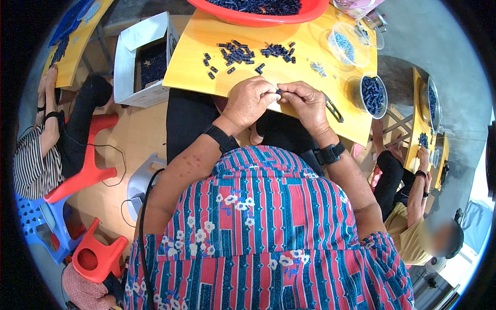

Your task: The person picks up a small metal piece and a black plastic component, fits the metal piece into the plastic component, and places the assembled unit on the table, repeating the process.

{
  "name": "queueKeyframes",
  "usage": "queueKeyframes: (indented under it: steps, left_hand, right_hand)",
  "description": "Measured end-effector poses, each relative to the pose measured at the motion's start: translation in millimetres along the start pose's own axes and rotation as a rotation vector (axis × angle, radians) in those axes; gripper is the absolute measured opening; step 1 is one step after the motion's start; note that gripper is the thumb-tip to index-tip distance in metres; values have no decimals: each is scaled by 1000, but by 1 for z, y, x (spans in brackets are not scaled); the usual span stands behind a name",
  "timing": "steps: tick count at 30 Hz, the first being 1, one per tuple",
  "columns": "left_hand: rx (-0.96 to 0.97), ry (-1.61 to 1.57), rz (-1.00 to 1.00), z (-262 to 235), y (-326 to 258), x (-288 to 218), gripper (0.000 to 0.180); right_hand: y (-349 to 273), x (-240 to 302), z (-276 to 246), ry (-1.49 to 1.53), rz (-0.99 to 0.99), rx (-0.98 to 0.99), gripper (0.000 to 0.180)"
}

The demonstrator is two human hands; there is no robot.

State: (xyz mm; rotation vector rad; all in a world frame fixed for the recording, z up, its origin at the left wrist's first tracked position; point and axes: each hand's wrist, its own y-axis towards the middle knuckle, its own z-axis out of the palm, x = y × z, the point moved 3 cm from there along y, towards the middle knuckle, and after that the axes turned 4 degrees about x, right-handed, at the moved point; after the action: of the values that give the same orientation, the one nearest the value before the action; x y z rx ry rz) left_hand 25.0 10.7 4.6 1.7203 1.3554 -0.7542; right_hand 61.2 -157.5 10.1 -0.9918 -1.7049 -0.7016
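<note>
Right now, a small dark piece is at the near edge of the worktop, left hand and right hand pinching it, each grip narrow. Loose dark pieces scatter mid-worktop; a black tool lies toward its near right corner, a red basin at its far edge.

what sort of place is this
Probably a small hand-work workshop: small dark parts lie heaped on a yellow table, a red basin holds many dark pieces, and other people sit at similar tables.
</note>
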Motion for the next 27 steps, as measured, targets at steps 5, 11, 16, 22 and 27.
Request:
queueKeyframes:
  steps: [5,11,16,22,27]
  left_hand:
    - [-8,29,20,3,-1,1,9]
    - [-17,87,40,3,-3,1,8]
    - [-43,35,75,5,-2,2,6]
    - [19,111,15,6,-2,4,10]
    - [-26,119,74,7,-2,0,6]
  right_hand:
    - [-1,-5,1,-83,-98,-20,22]
    - [-6,-5,7,-115,-234,-71,19]
    - [-9,-1,6,-243,-327,-93,21]
    - [-10,-7,7,-336,-436,-66,27]
    - [-14,-7,8,-348,-445,-81,28]
